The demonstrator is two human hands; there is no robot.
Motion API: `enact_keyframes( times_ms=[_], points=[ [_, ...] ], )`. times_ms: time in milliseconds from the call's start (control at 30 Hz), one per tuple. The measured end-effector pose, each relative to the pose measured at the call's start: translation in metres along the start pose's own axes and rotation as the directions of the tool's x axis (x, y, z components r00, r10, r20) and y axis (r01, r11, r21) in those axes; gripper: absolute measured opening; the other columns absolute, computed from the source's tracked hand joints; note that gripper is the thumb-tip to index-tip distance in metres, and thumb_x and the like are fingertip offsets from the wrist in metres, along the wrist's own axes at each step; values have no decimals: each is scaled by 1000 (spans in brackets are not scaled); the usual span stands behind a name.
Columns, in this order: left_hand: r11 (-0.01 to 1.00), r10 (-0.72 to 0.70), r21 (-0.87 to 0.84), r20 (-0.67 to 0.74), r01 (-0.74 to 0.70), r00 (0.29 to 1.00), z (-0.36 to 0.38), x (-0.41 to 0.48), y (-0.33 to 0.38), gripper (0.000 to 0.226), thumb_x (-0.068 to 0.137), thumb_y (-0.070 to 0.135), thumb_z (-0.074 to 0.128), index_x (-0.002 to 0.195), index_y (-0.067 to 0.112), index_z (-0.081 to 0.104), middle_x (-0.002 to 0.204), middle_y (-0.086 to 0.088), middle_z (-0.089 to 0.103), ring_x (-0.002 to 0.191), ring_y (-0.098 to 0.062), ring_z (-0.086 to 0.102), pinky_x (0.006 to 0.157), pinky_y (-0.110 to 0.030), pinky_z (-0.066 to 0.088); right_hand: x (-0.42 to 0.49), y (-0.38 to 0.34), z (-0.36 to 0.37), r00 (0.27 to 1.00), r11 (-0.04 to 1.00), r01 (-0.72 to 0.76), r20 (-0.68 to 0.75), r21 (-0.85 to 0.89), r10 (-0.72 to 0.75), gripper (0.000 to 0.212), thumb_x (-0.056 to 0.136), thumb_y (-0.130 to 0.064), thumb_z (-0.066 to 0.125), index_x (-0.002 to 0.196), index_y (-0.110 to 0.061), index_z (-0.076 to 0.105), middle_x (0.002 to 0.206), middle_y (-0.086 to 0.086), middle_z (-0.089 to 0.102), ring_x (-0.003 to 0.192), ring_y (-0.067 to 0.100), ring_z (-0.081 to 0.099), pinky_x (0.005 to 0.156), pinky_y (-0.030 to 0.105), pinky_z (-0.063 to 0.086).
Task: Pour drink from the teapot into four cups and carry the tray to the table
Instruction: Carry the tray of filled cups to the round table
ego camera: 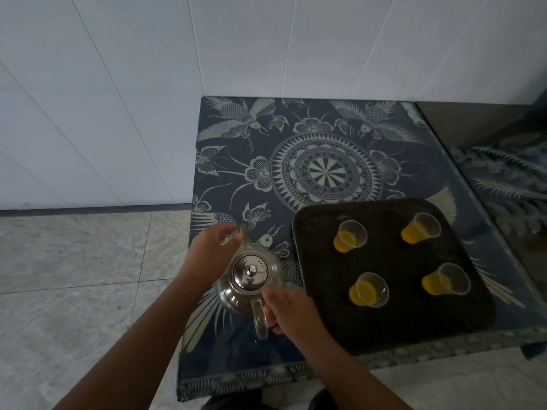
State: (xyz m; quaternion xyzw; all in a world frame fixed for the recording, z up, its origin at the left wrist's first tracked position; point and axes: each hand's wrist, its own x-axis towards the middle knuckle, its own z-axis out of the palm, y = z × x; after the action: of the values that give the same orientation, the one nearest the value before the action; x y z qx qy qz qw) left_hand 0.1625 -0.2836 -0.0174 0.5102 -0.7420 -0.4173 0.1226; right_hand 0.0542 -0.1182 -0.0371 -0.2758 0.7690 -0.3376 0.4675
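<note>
A glass teapot (250, 284) with a shiny steel lid stands on the patterned table (322, 170), just left of the tray. My left hand (211, 253) rests against the pot's far left side by the spout, fingers relaxed. My right hand (288, 312) lies beside the clear handle, with the fingers touching its outer side and not through the loop. The black tray (393, 318) holds several clear plastic cups, each partly filled with orange drink: back left (350, 235), back right (420, 227), front left (368, 290) and front right (447, 279).
The table stands in a corner against a white panelled wall (118, 99). Grey tiled floor (74, 276) lies to the left. A second cloth-covered surface (509, 176) adjoins the table on the right. The tray sits near the table's front right edge.
</note>
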Motion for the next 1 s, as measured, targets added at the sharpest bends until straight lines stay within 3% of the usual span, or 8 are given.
enact_keyframes(
  times_ms=[133,233,400,567,767,867,1000],
  points=[
    [991,122,64,-31,-119,992,8,-24,28,34,99,25,65,132,17,67,129,-3,72,114,-15,65,93,-27,45,-3,5,-24,999,999,-21,41,-25,22,32,96,-28,54,80,-5,69,79,9,74,70,16,69,71,30,58],
    [967,207,145,19,-207,978,27,-42,53,35,99,22,65,133,15,66,130,-4,71,115,-14,65,94,-23,43,-5,16,-48,996,999,-31,80,17,29,29,94,-26,55,74,-10,69,71,4,72,66,12,67,64,27,55],
    [950,225,215,32,-227,974,77,-69,87,33,99,27,64,131,18,68,128,-2,71,112,-12,65,84,-16,44,-11,45,-107,993,999,31,110,18,-33,29,94,-30,54,74,-14,68,73,3,74,69,16,72,59,24,54],
    [933,208,297,21,-205,978,136,-99,123,34,99,26,63,131,15,68,123,-5,73,112,-19,68,96,-32,53,-25,79,-176,985,992,123,123,-37,-117,24,91,-30,55,76,-16,67,70,0,74,62,12,70,54,24,52],
    [922,174,361,-70,-138,982,188,-133,157,34,98,27,62,130,18,66,122,-2,72,111,-19,68,91,-31,51,-45,103,-253,967,945,247,120,-213,-226,23,92,-36,54,78,-22,66,72,-1,74,65,9,71,61,26,56],
    [911,162,392,-61,-126,985,201,-144,168,25,99,29,61,119,17,69,113,-3,73,103,-21,69,85,-33,52,-52,114,-279,948,880,319,109,-353,-300,21,94,-34,56,78,-24,62,73,0,71,66,10,69,67,34,59],
    [899,178,417,-68,-134,982,209,-147,176,23,100,30,58,118,22,68,110,1,72,99,-17,68,81,-32,52,-51,122,-307,919,818,381,82,-431,-386,20,94,-37,57,77,-27,57,70,0,66,65,12,66,62,34,56]
  ],
)
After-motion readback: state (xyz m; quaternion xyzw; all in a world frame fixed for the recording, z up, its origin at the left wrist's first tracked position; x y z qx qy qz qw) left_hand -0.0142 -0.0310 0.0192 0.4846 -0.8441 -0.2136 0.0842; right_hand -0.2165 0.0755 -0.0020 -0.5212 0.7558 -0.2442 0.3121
